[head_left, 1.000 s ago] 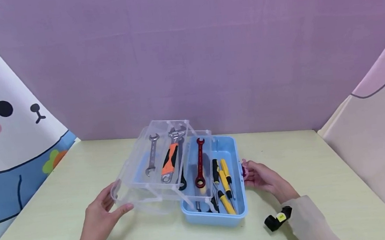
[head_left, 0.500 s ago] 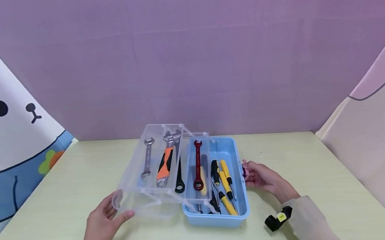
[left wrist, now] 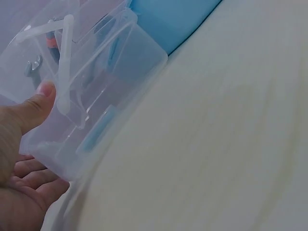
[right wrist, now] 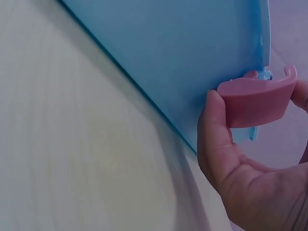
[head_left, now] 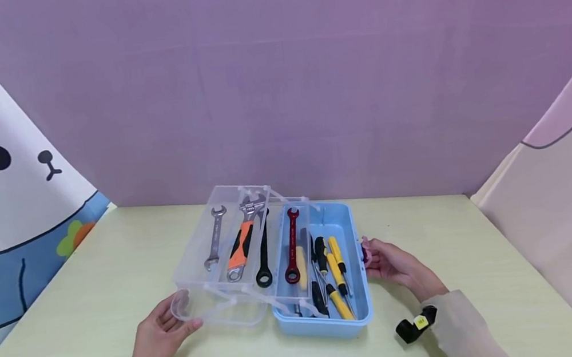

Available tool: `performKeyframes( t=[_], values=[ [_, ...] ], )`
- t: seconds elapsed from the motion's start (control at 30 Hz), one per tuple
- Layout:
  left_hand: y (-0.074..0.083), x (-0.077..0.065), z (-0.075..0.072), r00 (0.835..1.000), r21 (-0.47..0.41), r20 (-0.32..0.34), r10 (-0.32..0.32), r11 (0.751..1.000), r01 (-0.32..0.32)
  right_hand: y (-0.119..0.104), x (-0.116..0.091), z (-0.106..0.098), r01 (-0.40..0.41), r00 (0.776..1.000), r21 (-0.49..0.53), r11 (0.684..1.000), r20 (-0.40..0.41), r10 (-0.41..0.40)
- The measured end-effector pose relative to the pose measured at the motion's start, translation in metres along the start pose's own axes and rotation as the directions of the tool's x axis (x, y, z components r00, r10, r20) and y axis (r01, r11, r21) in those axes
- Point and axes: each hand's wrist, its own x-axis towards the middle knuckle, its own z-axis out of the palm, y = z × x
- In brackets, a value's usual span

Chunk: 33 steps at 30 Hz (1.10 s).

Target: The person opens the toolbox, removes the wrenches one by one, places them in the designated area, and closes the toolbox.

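Note:
A light-blue toolbox (head_left: 326, 328) stands with its clear lid (head_left: 248, 319) swung out to the left. My left hand (head_left: 159, 337) holds the lid's outer edge, thumb above and fingers (left wrist: 41, 175) below. Linked clear trays bear a silver open-end wrench (head_left: 215, 237), an orange-handled adjustable wrench (head_left: 240, 245), a black ratcheting wrench (head_left: 263, 255) and a red ratcheting wrench (head_left: 292, 247). At the box's right side my right hand (head_left: 389, 263) pinches a pink latch (right wrist: 255, 103) between thumb and fingers.
Several yellow-and-black screwdrivers (head_left: 335, 274) lie in the box's bottom. White hinged arms (head_left: 231, 303) link the trays to the box. A pale wooden table (head_left: 424, 217) lies beneath, with a purple backdrop (head_left: 339, 81) behind.
The lid and trays have swung lower and farther left, spreading the trays apart. My left hand has moved slightly down with the lid. My right hand stays at the latch.

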Motion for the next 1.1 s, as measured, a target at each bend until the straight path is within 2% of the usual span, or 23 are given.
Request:
performKeyframes(
  t=[0.13,0.3,0.47,0.63,0.77,0.87,0.97,1.1],
  values=[
    [-0.002,0.001,0.002,1.000,-0.020,0.003,-0.004,1.000,0.004,-0.001,-0.002,-0.004,0.003,1.000,-0.003,1.000,0.001,-0.003],
    [-0.003,0.001,0.003,0.999,-0.057,0.023,-0.028,0.998,0.029,0.000,-0.007,-0.009,0.021,0.998,0.044,0.999,0.054,-0.024],
    [-0.006,0.001,0.001,0.998,-0.033,0.034,-0.053,0.998,0.054,0.003,-0.012,-0.015,0.015,0.995,0.100,0.995,0.096,-0.024],
    [-0.005,0.001,0.001,0.998,-0.023,0.038,-0.050,0.998,0.051,0.003,-0.016,-0.023,0.029,0.993,0.072,0.997,0.109,-0.037],
    [-0.005,0.000,0.000,0.998,-0.033,0.045,-0.046,0.998,0.048,0.004,-0.017,-0.027,0.035,0.996,0.001,0.999,0.079,-0.035],
    [-0.005,-0.001,0.000,0.998,-0.043,0.042,-0.047,0.998,0.049,0.003,-0.015,-0.029,0.020,1.000,-0.098,0.995,0.018,-0.019],
    [-0.005,0.000,0.000,0.999,-0.053,0.034,-0.038,0.998,0.040,-0.001,-0.013,-0.029,-0.006,0.999,-0.212,0.977,-0.041,-0.003],
    [-0.005,0.001,0.002,0.999,-0.050,0.028,-0.025,0.998,0.027,-0.014,-0.014,-0.029,-0.009,0.995,-0.327,0.945,-0.097,-0.025]
  ],
)
